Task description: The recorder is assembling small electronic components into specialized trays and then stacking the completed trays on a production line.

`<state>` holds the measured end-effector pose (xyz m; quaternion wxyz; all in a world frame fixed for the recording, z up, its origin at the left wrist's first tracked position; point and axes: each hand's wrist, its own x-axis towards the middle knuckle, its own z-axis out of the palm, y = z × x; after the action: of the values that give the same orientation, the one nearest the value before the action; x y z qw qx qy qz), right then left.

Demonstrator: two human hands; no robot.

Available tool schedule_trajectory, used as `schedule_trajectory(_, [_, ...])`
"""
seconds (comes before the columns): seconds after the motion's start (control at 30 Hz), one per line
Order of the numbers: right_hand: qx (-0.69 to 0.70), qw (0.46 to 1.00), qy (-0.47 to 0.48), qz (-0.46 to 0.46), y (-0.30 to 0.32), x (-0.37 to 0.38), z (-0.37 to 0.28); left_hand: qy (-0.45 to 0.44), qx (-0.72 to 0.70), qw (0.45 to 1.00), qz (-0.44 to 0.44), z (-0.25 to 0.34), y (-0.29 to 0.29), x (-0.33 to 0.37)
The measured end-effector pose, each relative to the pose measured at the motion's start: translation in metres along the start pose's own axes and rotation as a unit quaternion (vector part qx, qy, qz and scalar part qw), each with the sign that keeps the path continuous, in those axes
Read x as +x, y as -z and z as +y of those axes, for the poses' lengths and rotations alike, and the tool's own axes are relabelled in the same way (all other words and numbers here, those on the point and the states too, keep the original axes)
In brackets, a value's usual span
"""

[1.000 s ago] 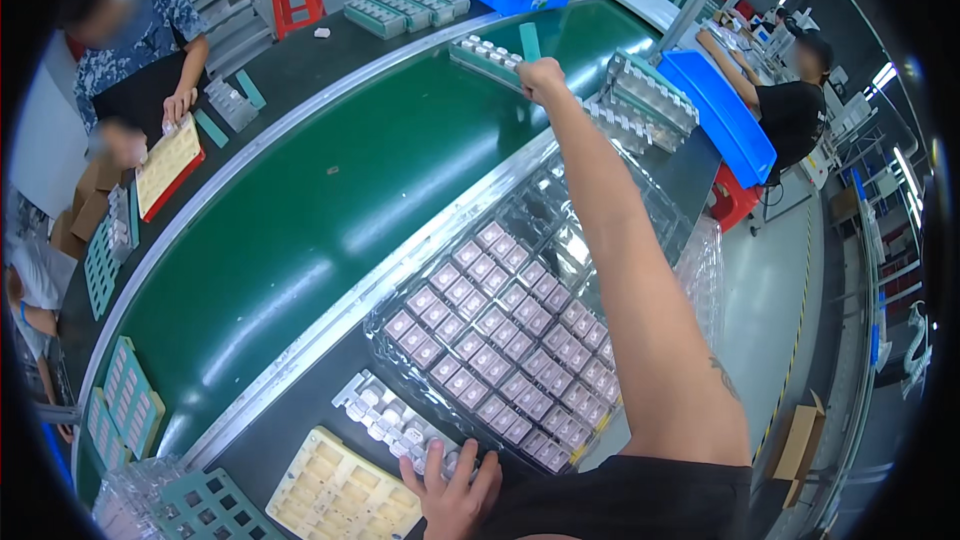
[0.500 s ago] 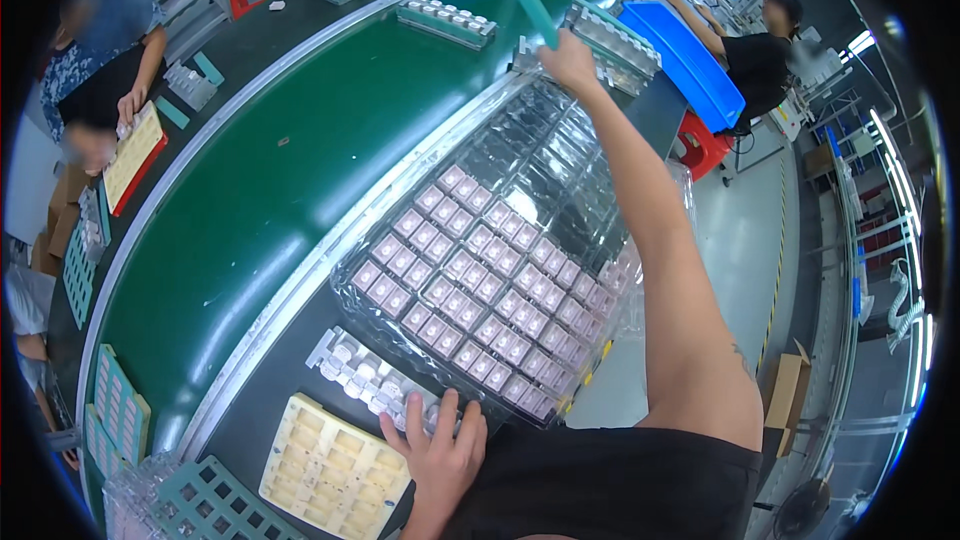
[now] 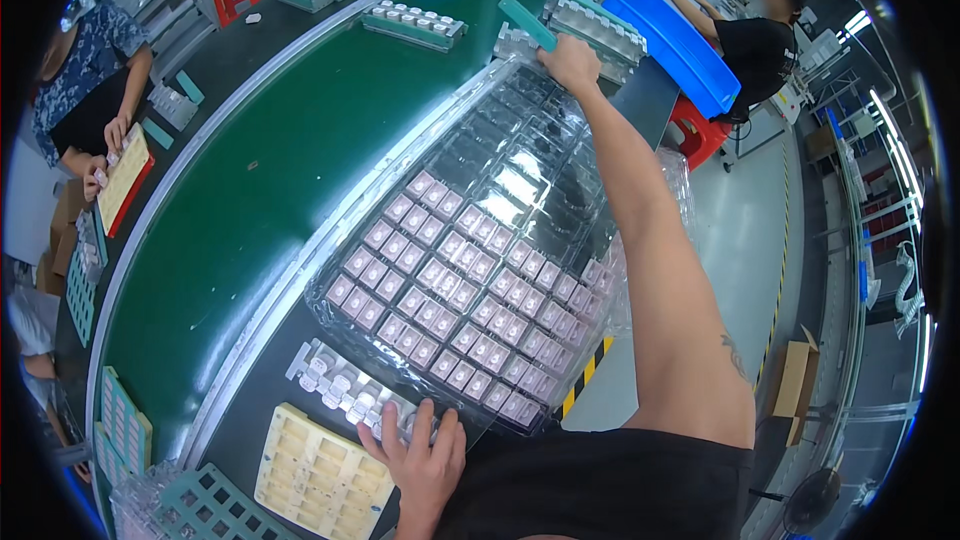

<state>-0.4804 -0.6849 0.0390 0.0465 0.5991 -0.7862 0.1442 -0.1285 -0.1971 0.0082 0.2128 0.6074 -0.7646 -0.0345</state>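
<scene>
At the far end of the bench, my right hand (image 3: 573,64) is closed around one end of a flat green strip (image 3: 527,22), which slants up and to the left. Next to it are a bare grey metal rack (image 3: 514,41) and green-sided racks (image 3: 598,30) bearing white pieces. My left hand (image 3: 428,462) lies with fingers apart over the near end of a metal rack (image 3: 340,385) filled with white pieces. Between the hands lies a clear plastic tray (image 3: 540,165); its near half holds rows of small pinkish square parts (image 3: 450,285).
A cream moulded tray (image 3: 320,475) sits beside my left hand, near a green perforated plate (image 3: 215,505). A green conveyor (image 3: 250,160) curves along the left. Across it, a person (image 3: 95,70) handles pieces over a red-edged tray. A blue bin (image 3: 675,50) stands far right.
The green strip has tipped from steep to a lower slant in my right hand. My left hand stays on the near rack. The whole view has shifted slightly.
</scene>
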Motion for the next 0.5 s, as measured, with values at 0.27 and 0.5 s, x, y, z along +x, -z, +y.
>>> schedule_trajectory(0.27, [0.057, 0.998, -0.013, 0.033, -0.011, 0.005, 0.005, -0.004, 0.033, 0.999, 0.011, -0.004, -0.003, -0.004])
schedule_trajectory(0.5, [0.014, 0.989, 0.144, -0.031, 0.029, 0.006, 0.052, -0.010, 0.005, 1.000, 0.020, -0.001, -0.004, -0.002])
